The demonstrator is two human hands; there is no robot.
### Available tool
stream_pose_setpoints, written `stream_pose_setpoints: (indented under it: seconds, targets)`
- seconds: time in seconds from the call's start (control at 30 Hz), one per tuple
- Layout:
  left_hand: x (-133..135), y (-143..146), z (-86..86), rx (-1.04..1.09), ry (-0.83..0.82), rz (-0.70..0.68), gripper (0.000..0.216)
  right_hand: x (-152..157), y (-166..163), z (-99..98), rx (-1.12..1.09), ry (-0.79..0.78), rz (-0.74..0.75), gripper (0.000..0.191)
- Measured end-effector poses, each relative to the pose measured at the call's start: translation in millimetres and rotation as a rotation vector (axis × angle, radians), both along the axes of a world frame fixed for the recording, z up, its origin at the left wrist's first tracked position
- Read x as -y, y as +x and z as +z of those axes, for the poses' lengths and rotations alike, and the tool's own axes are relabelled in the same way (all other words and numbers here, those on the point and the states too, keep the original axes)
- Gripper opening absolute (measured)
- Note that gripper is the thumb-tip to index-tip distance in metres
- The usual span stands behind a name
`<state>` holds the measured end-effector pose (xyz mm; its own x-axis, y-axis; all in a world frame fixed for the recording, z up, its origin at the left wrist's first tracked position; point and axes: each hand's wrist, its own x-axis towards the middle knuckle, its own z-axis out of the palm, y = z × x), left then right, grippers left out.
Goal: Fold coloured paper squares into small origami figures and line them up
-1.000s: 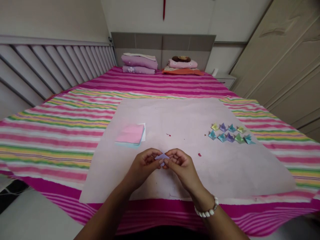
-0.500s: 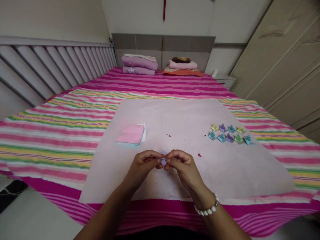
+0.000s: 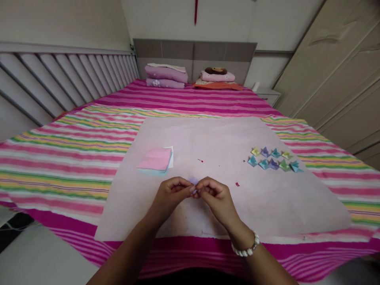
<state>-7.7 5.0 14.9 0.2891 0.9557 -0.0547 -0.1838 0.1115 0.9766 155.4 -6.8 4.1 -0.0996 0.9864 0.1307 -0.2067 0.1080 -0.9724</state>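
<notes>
A small piece of folded lilac paper [image 3: 194,180] is pinched between my two hands above the pale sheet [image 3: 208,134]. My left hand [image 3: 175,193] grips it from the left with thumb and fingers closed. From the other side my right hand [image 3: 215,194], with a white bead bracelet at the wrist, pinches it too. The fingertips of both hands meet and hide most of the paper, so its folded shape cannot be made out.
A stack of square paper [image 3: 154,159], pink on top, lies to the left. Several small folded paper pieces [image 3: 273,163] stand in two rows at right. A red-ended pin [image 3: 201,160] and a small red item [image 3: 237,184] lie on the sheet, over a striped bed [image 3: 71,158].
My fingertips have drawn closer together over the lilac paper, and less of its lower part shows. The things on the sheet have stayed in place.
</notes>
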Motion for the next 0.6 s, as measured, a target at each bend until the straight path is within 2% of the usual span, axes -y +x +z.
stream_pose_setpoints:
  seconds: [0.13,0.23,0.3,0.43,0.6]
  targets:
    - [-2.0,0.4,-2.0,0.016,-0.006,0.006,0.014,1.2,0.1,0.9,-0.015,0.030,0.009,0.003]
    - [-2.7,-0.6,-1.6,0.014,0.017,0.005,0.013,1.1,0.7,-1.3,-0.112,0.001,0.010,0.024]
    - [-2.5,-0.8,-1.1,-0.002,0.035,-0.004,0.013,-0.3,0.5,-4.1,-0.155,-0.063,0.021,0.031]
    - [-1.5,0.6,-2.3,-0.021,0.052,-0.018,0.015,-3.7,-1.2,-9.5,-0.134,-0.179,0.037,0.020]
    - [-1.9,3.7,-4.7,0.046,0.010,0.044,0.033,-4.6,-2.8,-9.7,-0.149,-0.206,-0.013,0.021]
